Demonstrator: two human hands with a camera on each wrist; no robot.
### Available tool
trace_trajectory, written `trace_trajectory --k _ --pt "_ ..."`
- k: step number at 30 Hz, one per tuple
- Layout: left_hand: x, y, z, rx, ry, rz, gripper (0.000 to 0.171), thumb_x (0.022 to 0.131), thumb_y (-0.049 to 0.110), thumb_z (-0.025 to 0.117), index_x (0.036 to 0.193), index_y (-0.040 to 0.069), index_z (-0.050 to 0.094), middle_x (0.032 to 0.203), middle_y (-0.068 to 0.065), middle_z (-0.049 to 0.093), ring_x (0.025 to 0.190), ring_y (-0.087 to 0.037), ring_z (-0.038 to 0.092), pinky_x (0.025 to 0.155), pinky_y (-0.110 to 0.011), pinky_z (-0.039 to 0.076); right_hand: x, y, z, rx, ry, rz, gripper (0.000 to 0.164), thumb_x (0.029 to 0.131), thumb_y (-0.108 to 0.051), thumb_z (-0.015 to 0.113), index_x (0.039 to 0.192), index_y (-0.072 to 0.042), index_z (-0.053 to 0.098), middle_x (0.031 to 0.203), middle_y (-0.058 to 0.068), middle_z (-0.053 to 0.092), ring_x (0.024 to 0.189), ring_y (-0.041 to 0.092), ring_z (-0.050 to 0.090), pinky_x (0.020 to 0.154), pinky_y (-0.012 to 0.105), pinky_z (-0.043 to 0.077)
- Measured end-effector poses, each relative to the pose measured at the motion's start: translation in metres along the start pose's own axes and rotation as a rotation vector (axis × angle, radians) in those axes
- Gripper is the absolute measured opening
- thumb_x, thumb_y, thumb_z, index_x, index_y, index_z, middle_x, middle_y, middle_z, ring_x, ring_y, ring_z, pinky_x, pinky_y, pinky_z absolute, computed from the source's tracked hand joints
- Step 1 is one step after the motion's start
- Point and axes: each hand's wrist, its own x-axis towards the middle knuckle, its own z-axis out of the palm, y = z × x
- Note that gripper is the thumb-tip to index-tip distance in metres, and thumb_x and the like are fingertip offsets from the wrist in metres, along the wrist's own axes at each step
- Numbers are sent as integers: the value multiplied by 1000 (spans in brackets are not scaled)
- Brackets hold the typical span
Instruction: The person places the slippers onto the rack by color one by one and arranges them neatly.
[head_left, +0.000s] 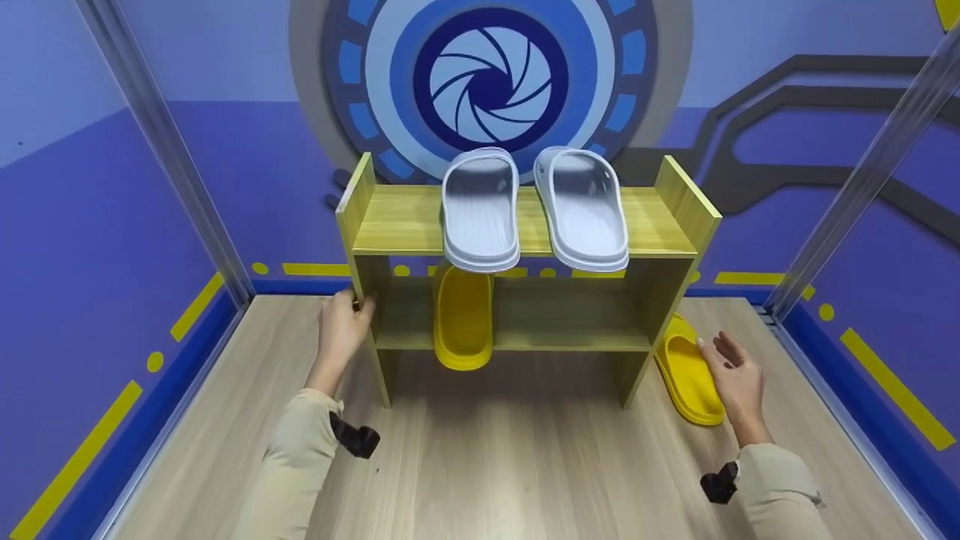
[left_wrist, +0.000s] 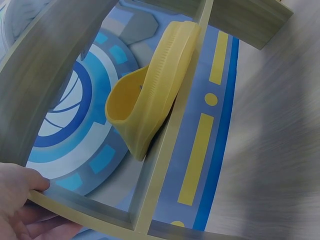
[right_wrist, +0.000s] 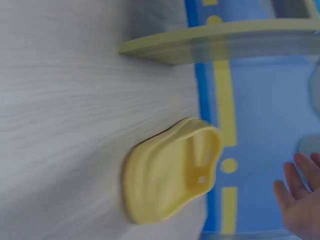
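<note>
My left hand [head_left: 345, 330] grips the left side panel of a small wooden shoe rack [head_left: 525, 341]; in the left wrist view the thumb lies on one face of the panel and the fingers on the other. On the middle shelf, toward the left, sits one yellow clog [head_left: 463, 322]. Its mate, another yellow clog [head_left: 691, 379], lies on the table right of the rack. Over that clog hovers my right hand [head_left: 739, 379], fingers loosely extended and holding nothing; the right wrist view shows a gap between hand [right_wrist: 302, 200] and clog [right_wrist: 167, 175].
Two light grey clogs, a left one [head_left: 481, 214] and a right one [head_left: 585, 214], stand on the top shelf, toes toward the wall. Behind the rack rises a blue and purple patterned wall [head_left: 247, 172]. Metal posts [head_left: 169, 150] mark the corners. A wood-grain table [head_left: 510, 465] lies underneath.
</note>
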Motion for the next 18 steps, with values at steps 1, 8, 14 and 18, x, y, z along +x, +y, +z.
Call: trace_trajectory --k 1,8,14,18 --pt "0 0 0 0 2 2 20 87 9 57 81 -10 60 76 -25 62 67 -36 59 59 -47 46 3 14 1 7 -2 18 69 85 -44 59 139 -6 37 136 16 42 125 29 36 104 42 24" --pt "-1 0 1 4 8 -5 21 87 11 57 75 -6 57 72 -22 60 63 -32 55 57 -45 43 31 121 8 -165 -16 19 79 83 -56 51 146 -16 22 145 11 29 133 27 23 107 44 13" --pt "-1 1 1 0 -5 -32 21 88 13 56 77 -5 57 72 -19 59 61 -28 52 54 -42 42 1 90 13 -187 -65 125 91 83 -55 53 145 -3 12 146 25 14 133 40 11 104 52 10" --pt "-1 2 1 4 -5 -40 21 88 13 56 79 -6 59 73 -20 60 60 -29 53 54 -42 43 -17 63 12 -216 -83 170 93 85 -47 58 143 4 7 142 33 11 130 46 11 104 53 11"
